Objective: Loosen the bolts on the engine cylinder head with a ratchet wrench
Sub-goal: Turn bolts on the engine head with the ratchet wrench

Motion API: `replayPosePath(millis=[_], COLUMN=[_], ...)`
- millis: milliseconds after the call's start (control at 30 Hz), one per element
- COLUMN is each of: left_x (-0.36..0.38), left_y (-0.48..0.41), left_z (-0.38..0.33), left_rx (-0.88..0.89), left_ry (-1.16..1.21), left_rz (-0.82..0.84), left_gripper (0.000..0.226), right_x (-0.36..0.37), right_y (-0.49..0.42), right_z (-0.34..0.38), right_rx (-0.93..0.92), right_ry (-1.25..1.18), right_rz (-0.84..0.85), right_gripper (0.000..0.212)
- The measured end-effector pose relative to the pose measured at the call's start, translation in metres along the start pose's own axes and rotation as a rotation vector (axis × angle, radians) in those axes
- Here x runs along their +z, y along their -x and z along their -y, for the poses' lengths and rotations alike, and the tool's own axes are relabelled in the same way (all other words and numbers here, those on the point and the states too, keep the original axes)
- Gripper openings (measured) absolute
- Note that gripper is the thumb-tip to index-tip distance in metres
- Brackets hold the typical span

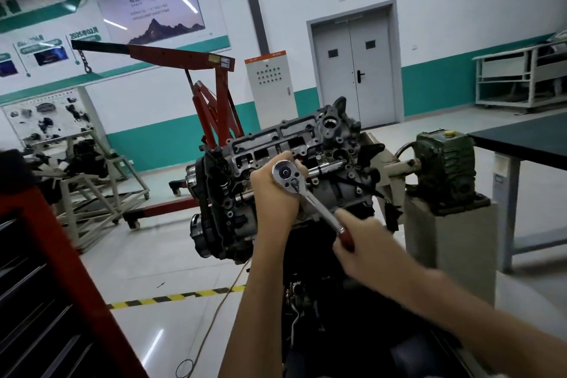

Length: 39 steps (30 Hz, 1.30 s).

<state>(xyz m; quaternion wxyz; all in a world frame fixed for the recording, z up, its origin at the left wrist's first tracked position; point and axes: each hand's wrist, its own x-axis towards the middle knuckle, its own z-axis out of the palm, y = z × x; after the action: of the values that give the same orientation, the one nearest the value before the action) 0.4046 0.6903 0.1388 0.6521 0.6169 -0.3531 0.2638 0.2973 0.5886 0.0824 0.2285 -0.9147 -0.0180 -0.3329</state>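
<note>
Centrally, an engine sits on a stand, tilted so the cylinder head faces up and toward the camera. The ratchet wrench is set against the near edge of the cylinder head, toward its right end. Its round chrome head points up and to the left, and its shaft slopes down to the right, away from the engine. Whatever bolt it sits on is hidden under the wrench head and the fingers.

The left hand reaches up from below. Its fingers are curled round the underside of the wrench head, and the fingertips show over the far rim. The right hand is blurred, but its fingers are closed round the dark red handle at the low end of the shaft. Both forearms are bare.

A grey-green gearbox stands on a pale pedestal at the right end of the stand. Beyond it is the corner of a dark table. A red hoist with a chain and hook stands behind the engine, on the left. The edge of a red tool cabinet fills the lower left corner. A yellow-and-black stripe crosses the pale floor, and a thin cable trails over it. A grey double door is set in the back wall.
</note>
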Motion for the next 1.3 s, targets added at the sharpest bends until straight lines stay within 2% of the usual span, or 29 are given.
replayPosePath(millis=[100, 200, 233, 300, 367, 467, 533, 600, 667, 767, 833, 933, 1033, 1100, 1167, 1300], left_x=[-0.011, -0.015, -0.016, -0.018, -0.015, -0.002, 0.007, 0.015, 0.017, 0.007, -0.001, -0.008, -0.013, -0.017, -0.016, 0.001], left_y=[-0.01, -0.02, -0.021, -0.017, -0.01, 0.002, 0.006, 0.009, 0.007, 0.0, -0.004, -0.011, -0.017, -0.015, -0.006, 0.004], left_z=[-0.004, -0.014, -0.015, -0.012, -0.004, -0.002, -0.003, -0.006, -0.005, 0.002, 0.002, -0.005, -0.01, -0.005, 0.001, 0.001], left_rx=[0.105, 0.169, 0.16, 0.162, 0.124, 0.125, 0.117, 0.034, -0.001, 0.093, 0.115, 0.165, 0.153, 0.144, 0.124, 0.124], left_ry=[-0.142, -0.226, -0.224, -0.181, -0.146, -0.115, -0.04, 0.165, 0.216, 0.037, -0.045, -0.173, -0.203, -0.181, -0.143, -0.071], left_rz=[0.22, 0.393, 0.417, 0.358, 0.175, -0.038, -0.063, -0.012, 0.015, 0.078, 0.152, 0.301, 0.422, 0.367, 0.189, -0.042], left_gripper=[0.041, 0.029, 0.029, 0.045, 0.049, 0.035, 0.029, 0.032, 0.043, 0.051, 0.038, 0.023, 0.01, 0.026, 0.038, 0.036], right_x=[-0.056, -0.101, -0.106, -0.102, -0.08, -0.033, 0.001, 0.03, 0.039, 0.013, -0.02, -0.076, -0.109, -0.103, -0.077, -0.008], right_y=[-0.04, -0.084, -0.09, -0.085, -0.061, -0.019, 0.005, 0.019, 0.021, 0.008, -0.011, -0.055, -0.087, -0.083, -0.058, 0.0], right_z=[-0.029, -0.032, -0.03, -0.025, -0.022, -0.008, 0.009, 0.026, 0.028, 0.004, -0.02, -0.038, -0.032, -0.027, -0.024, 0.004], right_rx=[-0.186, -0.299, -0.315, -0.278, -0.183, -0.019, 0.084, 0.148, 0.153, 0.039, -0.074, -0.236, -0.332, -0.287, -0.203, 0.051], right_ry=[0.382, 0.604, 0.643, 0.645, 0.528, 0.213, -0.047, -0.306, -0.368, -0.163, 0.112, 0.476, 0.633, 0.634, 0.516, 0.019], right_rz=[0.033, 0.04, 0.044, 0.063, 0.093, 0.029, -0.014, -0.021, -0.052, -0.019, 0.024, 0.079, 0.057, 0.066, 0.076, 0.003], right_gripper=[0.018, 0.017, 0.019, 0.021, 0.02, 0.02, 0.022, 0.024, 0.03, 0.02, 0.011, 0.013, 0.027, 0.024, 0.015, 0.019])
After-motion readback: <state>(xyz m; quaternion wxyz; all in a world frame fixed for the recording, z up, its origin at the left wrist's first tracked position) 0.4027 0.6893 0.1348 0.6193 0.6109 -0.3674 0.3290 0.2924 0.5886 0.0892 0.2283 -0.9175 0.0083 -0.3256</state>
